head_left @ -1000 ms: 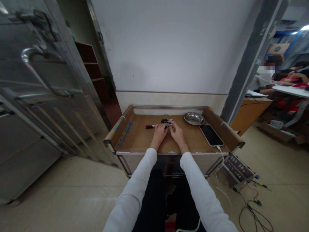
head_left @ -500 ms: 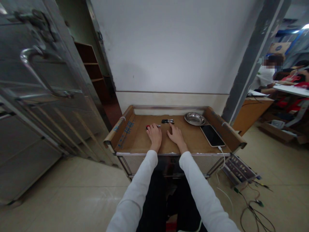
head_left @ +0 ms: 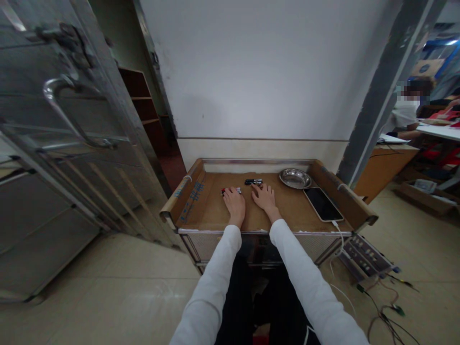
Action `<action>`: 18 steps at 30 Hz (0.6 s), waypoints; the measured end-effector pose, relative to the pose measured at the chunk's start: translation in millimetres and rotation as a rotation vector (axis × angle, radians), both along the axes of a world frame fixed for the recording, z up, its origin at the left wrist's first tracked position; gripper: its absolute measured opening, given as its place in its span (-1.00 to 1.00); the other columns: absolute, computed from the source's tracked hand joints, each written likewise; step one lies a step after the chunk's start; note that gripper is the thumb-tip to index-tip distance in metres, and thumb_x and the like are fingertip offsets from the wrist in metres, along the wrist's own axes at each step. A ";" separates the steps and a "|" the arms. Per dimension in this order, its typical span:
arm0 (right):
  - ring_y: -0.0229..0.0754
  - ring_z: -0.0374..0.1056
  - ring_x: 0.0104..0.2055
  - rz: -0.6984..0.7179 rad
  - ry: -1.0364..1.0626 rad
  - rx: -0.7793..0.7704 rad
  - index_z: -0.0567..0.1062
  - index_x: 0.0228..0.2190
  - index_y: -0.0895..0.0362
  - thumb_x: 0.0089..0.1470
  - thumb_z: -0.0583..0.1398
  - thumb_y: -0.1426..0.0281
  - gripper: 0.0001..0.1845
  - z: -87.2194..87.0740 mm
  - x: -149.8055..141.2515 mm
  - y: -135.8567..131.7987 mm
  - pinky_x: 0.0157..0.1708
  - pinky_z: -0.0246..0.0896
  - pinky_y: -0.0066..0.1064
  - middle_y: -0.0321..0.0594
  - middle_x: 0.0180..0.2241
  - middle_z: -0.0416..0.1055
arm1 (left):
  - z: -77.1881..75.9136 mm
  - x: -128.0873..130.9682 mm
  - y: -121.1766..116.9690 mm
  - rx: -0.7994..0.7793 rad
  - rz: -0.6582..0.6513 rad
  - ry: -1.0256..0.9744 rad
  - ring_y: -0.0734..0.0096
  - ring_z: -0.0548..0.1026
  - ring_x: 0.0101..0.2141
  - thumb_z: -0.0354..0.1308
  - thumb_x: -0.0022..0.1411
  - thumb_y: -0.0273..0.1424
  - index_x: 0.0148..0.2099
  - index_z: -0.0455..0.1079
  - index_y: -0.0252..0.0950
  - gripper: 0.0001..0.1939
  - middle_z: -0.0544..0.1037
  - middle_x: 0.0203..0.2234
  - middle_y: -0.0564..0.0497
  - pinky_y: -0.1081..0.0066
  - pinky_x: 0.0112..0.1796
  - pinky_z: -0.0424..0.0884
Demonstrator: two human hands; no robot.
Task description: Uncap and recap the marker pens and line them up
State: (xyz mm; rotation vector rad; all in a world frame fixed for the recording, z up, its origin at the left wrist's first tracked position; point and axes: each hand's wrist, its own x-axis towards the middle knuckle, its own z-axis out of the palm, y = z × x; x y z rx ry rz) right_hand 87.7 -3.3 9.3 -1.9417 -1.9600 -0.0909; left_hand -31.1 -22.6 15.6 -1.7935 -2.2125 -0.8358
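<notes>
On the brown cardboard lining of a small cart (head_left: pixel 212 218), my left hand (head_left: pixel 235 207) lies palm down, fingers stretched over small red and whitish stick-like objects (head_left: pixel 223 192). The fingers partly cover these, and their kind is too small to make out. My right hand (head_left: pixel 265 198) is just to the right, also palm down, with its fingers apart. Its fingertips are at the near edge of a small group of black stick-like objects (head_left: pixel 253 182) with pale markings. Neither hand is closed around anything.
A round metal dish (head_left: pixel 295 178) stands at the back right of the cart, near a phone (head_left: pixel 323 203) with a white cable. A grey electrical box (head_left: pixel 368 256) and loose wires (head_left: pixel 386 316) are on the floor. A metal door (head_left: pixel 89 96) stands left; a person (head_left: pixel 408 108) sits far right.
The view has turned slightly, so everything appears a little further right. Both hands stay over the same small objects, with only slight finger movement.
</notes>
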 end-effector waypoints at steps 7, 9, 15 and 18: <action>-0.07 0.17 -0.01 0.049 0.068 0.036 0.43 0.00 -0.04 0.19 0.01 0.37 -0.62 2.1 6.4 -0.1 -0.04 0.03 -0.27 -0.10 -0.04 0.31 | -1.3 0.5 4.1 0.041 -0.067 0.021 0.15 0.39 -0.10 -0.08 0.26 -0.50 -0.10 0.26 -0.41 -0.81 0.39 -0.16 -0.24 0.22 -0.10 0.33; -0.07 0.17 0.00 -0.005 0.098 0.073 0.44 -0.03 0.01 0.18 0.00 0.40 -0.63 1.6 7.4 0.1 -0.04 0.04 -0.28 -0.07 -0.04 0.31 | -3.5 4.8 7.3 0.053 -0.218 0.066 0.20 0.39 -0.12 -0.09 0.26 -0.53 -0.09 0.27 -0.39 -0.80 0.40 -0.17 -0.19 0.25 -0.09 0.33; -0.02 0.15 0.06 -0.165 0.133 0.090 0.40 0.02 0.04 0.16 0.00 0.46 -0.59 -3.3 7.8 4.0 -0.04 0.04 -0.23 0.00 0.07 0.23 | -14.8 27.5 23.1 0.038 -0.442 0.165 0.25 0.40 -0.08 -0.16 0.29 -0.59 -0.02 0.27 -0.45 -0.72 0.42 -0.14 -0.22 0.30 -0.04 0.33; -0.01 0.16 0.04 -0.180 0.138 0.085 0.42 -0.02 0.08 0.17 -0.01 0.45 -0.62 -5.0 7.8 6.5 -0.05 0.05 -0.22 0.02 0.03 0.26 | -17.4 31.4 33.5 -0.009 -0.368 0.143 0.24 0.40 -0.07 -0.20 0.28 -0.64 -0.07 0.31 -0.49 -0.70 0.43 -0.15 -0.25 0.26 0.00 0.32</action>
